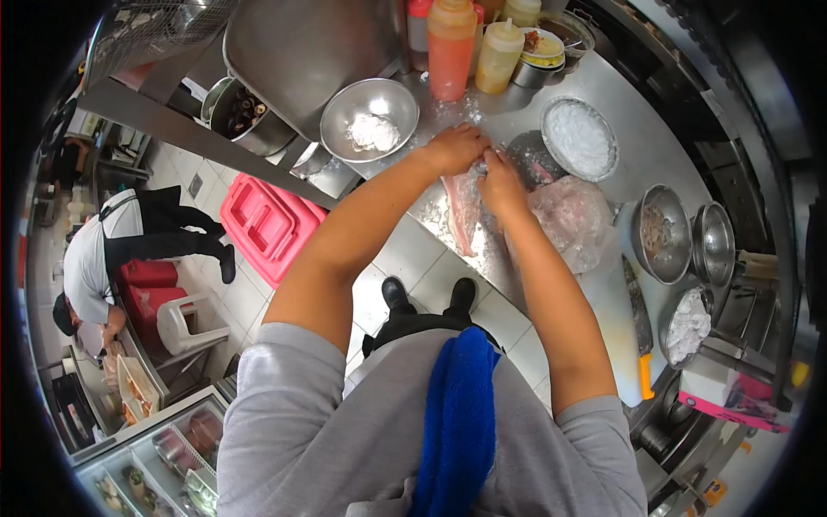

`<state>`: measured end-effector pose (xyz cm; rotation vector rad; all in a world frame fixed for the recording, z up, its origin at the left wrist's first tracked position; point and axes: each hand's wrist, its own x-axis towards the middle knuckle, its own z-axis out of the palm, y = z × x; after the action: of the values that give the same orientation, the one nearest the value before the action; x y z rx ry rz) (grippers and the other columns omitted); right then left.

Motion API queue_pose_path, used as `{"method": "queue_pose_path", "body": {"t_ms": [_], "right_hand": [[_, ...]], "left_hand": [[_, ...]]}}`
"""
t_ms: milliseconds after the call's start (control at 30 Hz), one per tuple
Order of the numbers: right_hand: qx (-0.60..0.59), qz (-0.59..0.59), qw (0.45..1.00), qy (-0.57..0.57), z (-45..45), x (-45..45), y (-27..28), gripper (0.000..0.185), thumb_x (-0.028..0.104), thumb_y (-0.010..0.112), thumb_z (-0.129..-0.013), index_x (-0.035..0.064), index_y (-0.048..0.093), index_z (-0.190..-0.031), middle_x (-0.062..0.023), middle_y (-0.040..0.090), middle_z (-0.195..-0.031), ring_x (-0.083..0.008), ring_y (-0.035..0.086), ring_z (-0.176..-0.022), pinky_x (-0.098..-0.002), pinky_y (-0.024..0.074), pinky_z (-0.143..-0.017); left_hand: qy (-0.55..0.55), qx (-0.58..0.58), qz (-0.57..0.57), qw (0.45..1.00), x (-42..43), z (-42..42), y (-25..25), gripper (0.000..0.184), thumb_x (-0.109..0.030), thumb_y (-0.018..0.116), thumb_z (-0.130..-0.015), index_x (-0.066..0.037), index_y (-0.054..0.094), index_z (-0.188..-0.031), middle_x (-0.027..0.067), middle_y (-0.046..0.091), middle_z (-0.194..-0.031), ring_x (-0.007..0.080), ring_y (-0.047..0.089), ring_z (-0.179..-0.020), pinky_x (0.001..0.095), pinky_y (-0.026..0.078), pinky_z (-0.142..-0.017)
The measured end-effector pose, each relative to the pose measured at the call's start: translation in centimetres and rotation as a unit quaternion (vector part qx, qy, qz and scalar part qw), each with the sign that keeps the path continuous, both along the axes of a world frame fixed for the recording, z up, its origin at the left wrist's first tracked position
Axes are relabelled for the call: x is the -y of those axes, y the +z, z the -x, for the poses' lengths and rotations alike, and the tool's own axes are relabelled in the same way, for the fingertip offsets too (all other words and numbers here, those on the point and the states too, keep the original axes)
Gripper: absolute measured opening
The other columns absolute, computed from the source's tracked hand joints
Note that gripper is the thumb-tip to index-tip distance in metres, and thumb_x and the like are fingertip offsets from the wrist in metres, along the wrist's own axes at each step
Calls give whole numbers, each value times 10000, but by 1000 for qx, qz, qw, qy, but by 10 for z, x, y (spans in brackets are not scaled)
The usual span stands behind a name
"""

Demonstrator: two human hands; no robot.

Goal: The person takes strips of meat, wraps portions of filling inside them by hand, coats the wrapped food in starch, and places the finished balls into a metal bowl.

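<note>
A long, pale pink strip of raw meat (461, 215) lies along the near edge of the steel counter, dusted with white powder. My left hand (457, 148) is closed at its far end, fingers curled downward. Right beside it, my right hand (501, 183) is closed on the same end, thumb toward the left hand. The fingertips and exact grip are partly hidden. Just right of my right hand sits a clear plastic bag (573, 215) with pinkish contents. Farther right is a round tray of white powder (579, 138); left of my hands stands a steel bowl (369, 121) with white powder.
Sauce bottles (452, 52) stand at the back. A knife (637, 319) with an orange handle lies on a white cutting board (610, 332) at right, near metal bowls (663, 233). A pink lidded bin (267, 226) stands on the floor; another person (103, 233) bends at far left.
</note>
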<state>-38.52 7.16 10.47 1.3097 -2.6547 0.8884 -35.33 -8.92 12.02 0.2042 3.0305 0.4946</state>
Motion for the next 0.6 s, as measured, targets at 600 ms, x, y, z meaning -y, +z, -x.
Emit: {"method": "queue_pose_path", "body": {"t_ms": [600], "right_hand": [[281, 15, 959, -39, -23, 1, 16, 217, 198, 674, -758, 72, 583, -910, -171, 631, -1021, -362, 596, -992, -424, 482, -827]], "left_hand": [[29, 56, -109, 992, 17, -17, 7, 160, -85, 606, -725, -49, 570, -877, 170, 604, -915, 353, 594, -886, 431, 469, -750]]}}
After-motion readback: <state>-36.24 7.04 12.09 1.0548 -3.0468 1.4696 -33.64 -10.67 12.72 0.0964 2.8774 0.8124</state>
